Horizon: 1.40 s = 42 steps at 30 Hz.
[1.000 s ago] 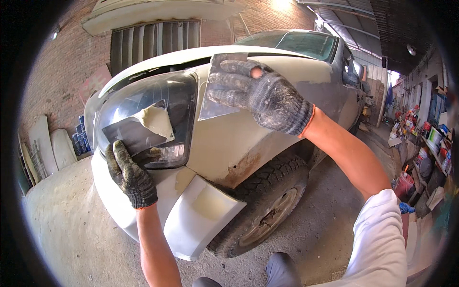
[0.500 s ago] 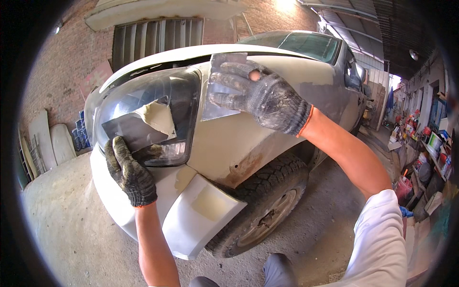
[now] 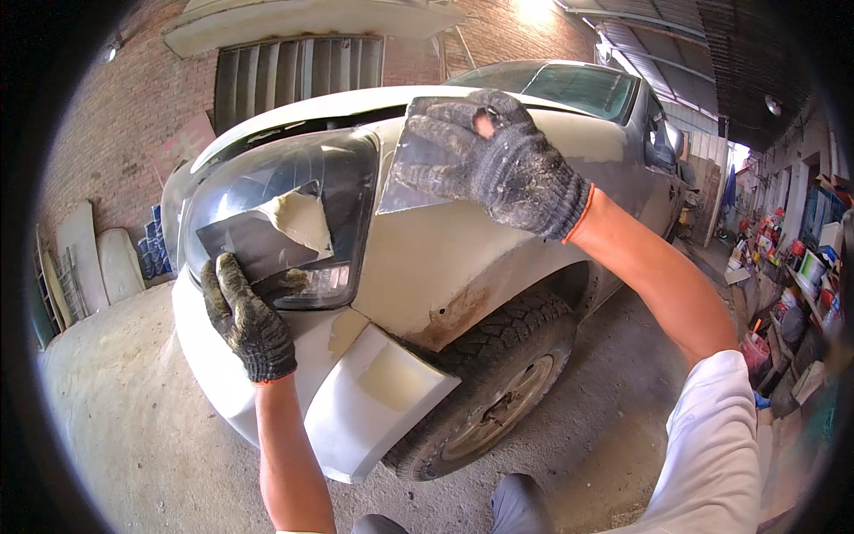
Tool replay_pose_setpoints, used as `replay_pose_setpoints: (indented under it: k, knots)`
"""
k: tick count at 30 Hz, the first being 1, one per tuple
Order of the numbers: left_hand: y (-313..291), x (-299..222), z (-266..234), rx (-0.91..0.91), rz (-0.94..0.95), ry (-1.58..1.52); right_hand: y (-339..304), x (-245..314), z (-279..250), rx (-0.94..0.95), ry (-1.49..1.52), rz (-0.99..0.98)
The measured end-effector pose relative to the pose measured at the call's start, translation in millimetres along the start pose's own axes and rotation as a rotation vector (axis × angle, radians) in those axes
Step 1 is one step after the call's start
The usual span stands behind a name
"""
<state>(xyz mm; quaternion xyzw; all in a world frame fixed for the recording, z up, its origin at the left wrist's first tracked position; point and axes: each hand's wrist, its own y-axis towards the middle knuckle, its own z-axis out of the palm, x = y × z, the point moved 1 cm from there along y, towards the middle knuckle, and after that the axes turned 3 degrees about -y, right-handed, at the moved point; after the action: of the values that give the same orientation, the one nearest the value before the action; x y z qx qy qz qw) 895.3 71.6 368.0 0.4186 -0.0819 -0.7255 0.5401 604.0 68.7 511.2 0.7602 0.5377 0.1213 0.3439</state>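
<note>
Head view: at twelve o'clock, the right hand (image 3: 527,171) grasps a grey sheet (image 3: 402,198) over the fender (image 3: 418,267), fingers spread; at nine o'clock, the left hand (image 3: 249,322) pinches a dark sheet (image 3: 242,240) bearing cream paste (image 3: 301,221). Even pressure seems best.

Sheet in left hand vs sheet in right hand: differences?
Left sheet is dark with a cream lump on it; right sheet is lighter grey, no lump visible. In view, left sheet overlaps the headlight, right sheet mostly the fender. Both look thin; gloved left hand and gloved right hand hold them.
</note>
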Motion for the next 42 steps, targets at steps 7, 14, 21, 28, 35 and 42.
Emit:
replay_pose_setpoints:
  k: [7,14,21,28,35,42]
  knots:
    - [-8,-7,0,0.087,-0.064,-0.121,10,13,4,0.041,-1.081,-0.435]
    - [-3,3,-2,0.046,0.0,-0.085,5,2,9,0.087,-1.065,-0.354]
    - [-1,7,-5,0.03,0.023,-0.13,-14,-5,8,0.129,-1.083,-0.273]
    - [5,20,-13,0.033,0.211,0.068,-50,-1,-12,0.335,-1.167,-0.229]
    - [4,16,-12,0.026,0.049,-0.09,-79,-19,-10,0.113,-0.043,0.198]
    - [1,12,-10,0.022,0.042,-0.062,-102,-4,-24,-0.065,-0.164,0.14]
